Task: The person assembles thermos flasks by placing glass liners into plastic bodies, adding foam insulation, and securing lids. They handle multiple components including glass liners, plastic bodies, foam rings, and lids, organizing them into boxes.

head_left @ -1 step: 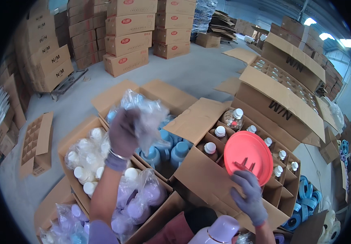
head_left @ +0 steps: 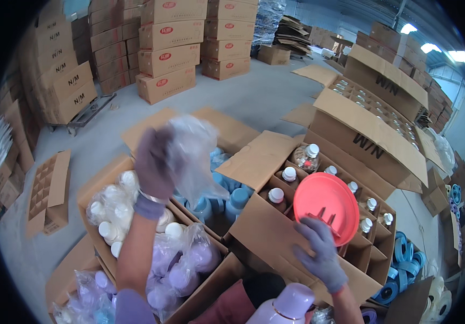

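Observation:
My left hand point(head_left: 156, 162), in a dark glove, is closed on a crumpled clear plastic bag point(head_left: 192, 159), raised over the box of light blue bottles point(head_left: 238, 201). My right hand point(head_left: 321, 251), in a grey-purple glove, is at the near rim of a round red plastic basin point(head_left: 327, 197). Its fingers are apart and reach over several small dark red pieces point(head_left: 327, 217) in the basin. The basin rests on a divided carton point(head_left: 351, 259) of white-capped bottles point(head_left: 275, 195). A light purple flask point(head_left: 289, 305) stands upright close to me at the bottom.
To the left, an open carton point(head_left: 127, 162) holds white and purple bottles in clear bags point(head_left: 181, 270). Blue ring-shaped parts point(head_left: 402, 264) lie at the right. Large divided boxes point(head_left: 367, 119) stand beyond, and stacked cartons point(head_left: 170, 59) line the back. A small divided carton point(head_left: 49, 189) sits on the floor.
My left hand has moved a little left and up with the plastic bag, which now hangs longer. My right hand has moved slightly up and left, nearer the small red pieces.

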